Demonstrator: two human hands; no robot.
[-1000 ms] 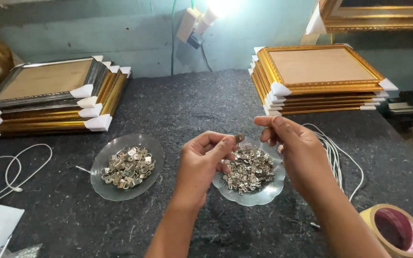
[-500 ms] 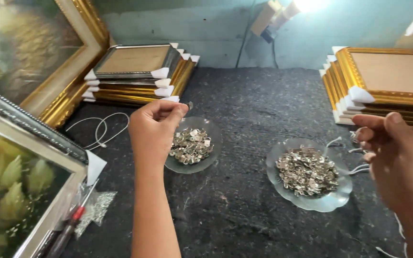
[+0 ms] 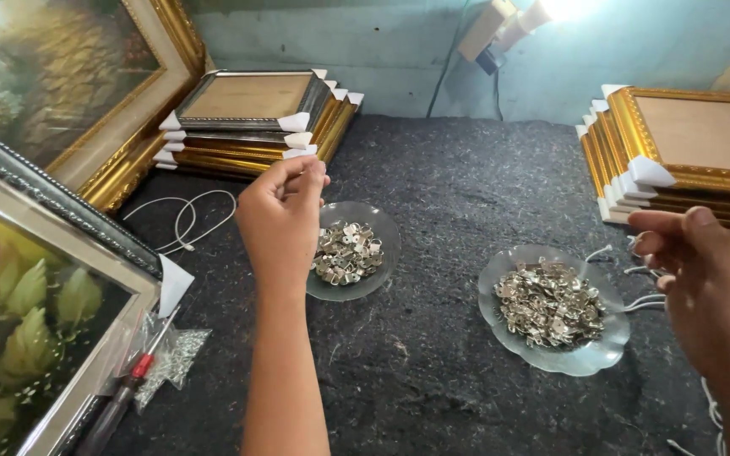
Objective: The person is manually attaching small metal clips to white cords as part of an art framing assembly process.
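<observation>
My left hand (image 3: pixel 285 219) hovers over the near left rim of a clear glass dish (image 3: pixel 384 253) that holds small silver metal clips (image 3: pixel 344 253). Its fingertips are pinched together, and I cannot see anything between them. A second, scalloped glass dish (image 3: pixel 589 359) to the right holds a bigger heap of the same clips (image 3: pixel 551 304). My right hand (image 3: pixel 711 287) is just right of that dish with fingers loosely curled and thumb out, beside the ends of several white cords (image 3: pixel 640 270).
Stacks of gold and silver picture frames with white corner guards stand at the back left (image 3: pixel 251 127) and right (image 3: pixel 686 152). Large framed pictures (image 3: pixel 27 295) lean at the left. A red-handled screwdriver (image 3: pixel 124 393), a small plastic bag (image 3: pixel 175 355) and a white cord loop (image 3: pixel 183 215) lie on the dark felt.
My left hand has gone from the right dish over to the left dish, still pinched. My right hand has drawn back to the right, toward the cords. The view has swung left.
</observation>
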